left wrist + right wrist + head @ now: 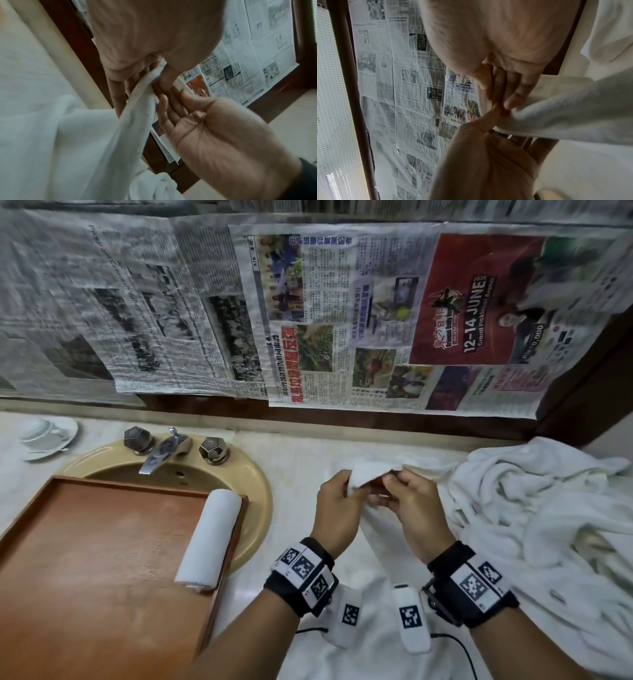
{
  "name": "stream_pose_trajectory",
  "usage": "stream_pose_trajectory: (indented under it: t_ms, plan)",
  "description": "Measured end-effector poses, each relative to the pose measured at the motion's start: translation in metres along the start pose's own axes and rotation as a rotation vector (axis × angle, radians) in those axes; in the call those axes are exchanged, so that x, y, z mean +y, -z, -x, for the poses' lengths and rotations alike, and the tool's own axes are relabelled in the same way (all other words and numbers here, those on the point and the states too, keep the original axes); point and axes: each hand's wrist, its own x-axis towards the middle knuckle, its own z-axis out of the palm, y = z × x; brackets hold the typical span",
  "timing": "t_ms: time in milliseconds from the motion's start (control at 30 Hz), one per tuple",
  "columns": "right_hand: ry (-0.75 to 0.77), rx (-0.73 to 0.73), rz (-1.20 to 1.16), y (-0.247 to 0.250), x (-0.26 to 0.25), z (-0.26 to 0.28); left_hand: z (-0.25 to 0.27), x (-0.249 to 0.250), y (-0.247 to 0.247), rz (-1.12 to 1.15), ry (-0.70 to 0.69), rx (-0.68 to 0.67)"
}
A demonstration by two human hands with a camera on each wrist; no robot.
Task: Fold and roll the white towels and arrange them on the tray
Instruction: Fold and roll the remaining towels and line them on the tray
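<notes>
I held one white towel (368, 472) up off the table (298, 453), both hands close together at its top edge. My left hand (337, 508) pinched the hem between thumb and fingers, and my right hand (411, 508) pinched the same edge just beside it, so the cloth hung down in front of me and I could find a corner to work from. I think I was sorting out the edge before spreading the towel flat for folding; held bunched like that, it could not be folded yet.

One rolled towel (210, 539) already lay on the tray (102, 542), pushed against its right wall, which left the rest of the tray bare for more rolls. The tray sat partly over the sink (253, 491) at my left. The heap of loose towels (534, 508) waited at my right, near enough to reach without stepping. A cup and saucer (46, 436) stood at the far left.
</notes>
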Motion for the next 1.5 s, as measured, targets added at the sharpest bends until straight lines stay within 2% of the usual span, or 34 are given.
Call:
stream_pose_trajectory:
  t_ms: [67,133,300,333,433,500,600,700,800,867,967,1000,1067,1133,1200,1267,1333,1400,1467,1500]
  plan:
    - [0.089,0.112,0.089,0.007,0.006,0.007,0.005,0.007,0.005,0.010,-0.006,0.008]
    - [0.123,0.153,0.220,0.015,0.014,0.015,0.009,0.022,0.012,0.005,-0.052,-0.006]
    - [0.097,0.004,0.629,0.025,0.035,0.017,0.025,0.090,0.024,-0.144,-0.264,-0.336]
    - [0.083,-0.022,0.638,0.024,0.036,0.017,0.028,0.104,0.026,-0.188,-0.306,-0.408]
    - [0.071,-0.072,0.457,0.018,0.028,0.024,0.034,0.141,0.035,-0.270,-0.362,-0.619]
    - [0.119,-0.076,0.401,0.018,0.022,0.030,0.033,0.165,0.044,-0.323,-0.364,-0.690]
    - [0.094,-0.036,0.274,0.027,0.024,0.033,0.023,0.192,0.061,-0.345,-0.344,-0.669]
    - [0.049,0.079,0.219,0.039,0.029,0.028,0.007,0.200,0.081,-0.199,-0.266,-0.509]
    - [0.056,0.187,0.160,0.060,0.032,0.019,-0.022,0.174,0.100,-0.026,-0.070,-0.244]
    - [0.010,0.275,0.048,0.075,0.038,0.007,-0.042,0.137,0.112,-0.023,0.050,-0.097]
    - [-0.094,0.414,-0.214,0.086,0.038,-0.014,-0.060,0.079,0.119,0.023,0.298,0.049]
    - [-0.087,0.444,-0.235,0.085,0.034,-0.021,-0.064,0.060,0.120,0.026,0.382,0.078]
    - [-0.023,0.488,-0.158,0.082,0.028,-0.039,-0.078,0.021,0.121,-0.009,0.460,0.119]
    - [0.003,0.485,-0.008,0.078,0.027,-0.064,-0.100,-0.019,0.124,-0.134,0.485,0.125]
    - [-0.056,0.429,0.082,0.081,0.038,-0.092,-0.118,-0.047,0.125,-0.379,0.508,0.107]
    - [-0.166,0.394,0.181,0.085,0.050,-0.111,-0.119,-0.049,0.115,-0.794,0.469,0.088]
    - [-0.231,0.368,0.449,0.083,0.064,-0.112,-0.106,-0.051,0.100,-0.980,0.396,0.121]
    - [-0.072,0.303,0.644,0.073,0.082,-0.090,-0.088,-0.065,0.085,-1.066,0.187,0.070]
    - [0.142,0.094,0.815,0.064,0.113,-0.060,-0.065,-0.082,0.069,-1.140,0.083,-0.178]
    - [0.208,-0.030,0.948,0.063,0.130,-0.047,-0.055,-0.089,0.064,-1.178,0.118,-0.303]
